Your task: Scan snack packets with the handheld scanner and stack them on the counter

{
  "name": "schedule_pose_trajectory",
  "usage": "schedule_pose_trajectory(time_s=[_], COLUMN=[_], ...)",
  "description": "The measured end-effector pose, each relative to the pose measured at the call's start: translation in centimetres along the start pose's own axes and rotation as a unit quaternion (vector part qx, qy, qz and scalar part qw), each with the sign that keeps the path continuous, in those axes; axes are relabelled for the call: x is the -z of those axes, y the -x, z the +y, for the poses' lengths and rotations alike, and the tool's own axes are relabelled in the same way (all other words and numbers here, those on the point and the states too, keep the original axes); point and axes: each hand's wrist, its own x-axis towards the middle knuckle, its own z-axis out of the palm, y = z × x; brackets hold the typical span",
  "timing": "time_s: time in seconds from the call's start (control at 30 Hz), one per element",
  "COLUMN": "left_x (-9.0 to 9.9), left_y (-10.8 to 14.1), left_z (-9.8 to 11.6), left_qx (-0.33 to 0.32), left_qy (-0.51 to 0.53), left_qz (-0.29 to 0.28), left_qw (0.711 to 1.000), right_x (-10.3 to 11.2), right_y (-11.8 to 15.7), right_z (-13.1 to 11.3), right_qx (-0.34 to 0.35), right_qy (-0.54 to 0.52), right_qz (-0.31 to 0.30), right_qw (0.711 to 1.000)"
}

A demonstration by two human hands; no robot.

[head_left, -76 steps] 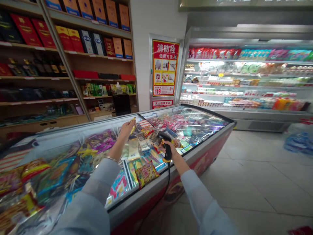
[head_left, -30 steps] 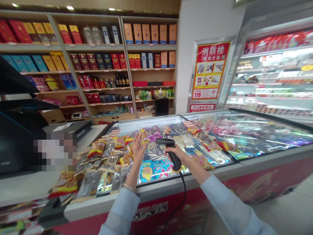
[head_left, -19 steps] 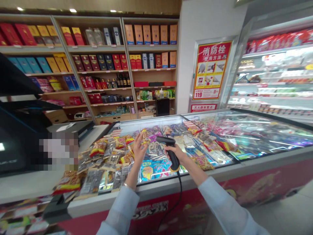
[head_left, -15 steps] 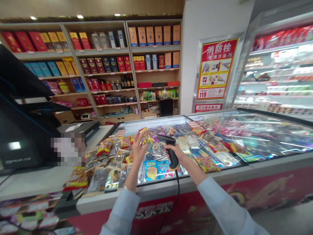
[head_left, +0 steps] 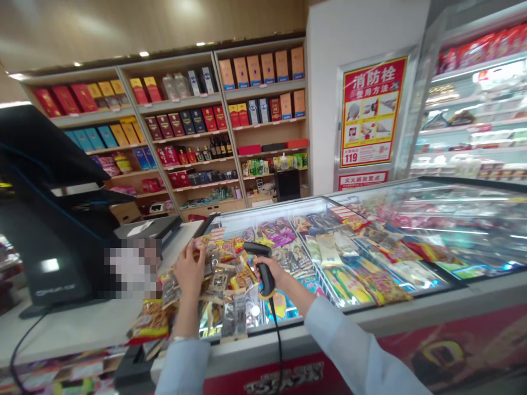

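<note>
My right hand is wrapped around the grip of a black barcode scanner, whose head points left over the snack packets. A cable hangs from the scanner's base down the front of the freezer. My left hand is over the left part of the packet pile, its fingers curled at a yellow and red snack bag. The fingers partly hide that bag. Clear packets with brown contents and more yellow snack bags lie between my hands, on the freezer's glass top.
The glass-topped freezer runs to the right, with more packets on it. At left, a black checkout terminal stands on a white counter, beside a blurred-out patch. Shelves of boxes and bottles line the back wall; a refrigerated display stands right.
My left hand has moved left with the yellow and red bag, from near the scanner to the pile. The scanner, still in my right hand, has shifted slightly left. The view has turned a little.
</note>
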Motion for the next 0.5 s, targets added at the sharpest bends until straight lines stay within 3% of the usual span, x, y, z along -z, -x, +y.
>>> schedule_pose_trajectory(time_s=[0.13, 0.33, 0.5], left_x=[-1.0, -1.4, -1.5], left_y=[1.7, 2.0, 2.0], left_z=[0.5, 0.6, 0.3], left_qx=[-0.039, -0.063, -0.067], left_qy=[-0.061, -0.111, -0.124], left_qz=[0.058, -0.006, -0.015], left_qw=[0.996, 0.992, 0.99], right_x=[0.6, 0.5, 0.6], right_y=[-0.8, -0.9, -1.0], right_z=[1.0, 1.1, 1.3], right_qx=[-0.055, -0.069, -0.096], right_qy=[-0.055, -0.067, -0.062], right_qz=[-0.017, -0.004, -0.002], right_qw=[0.997, 0.995, 0.993])
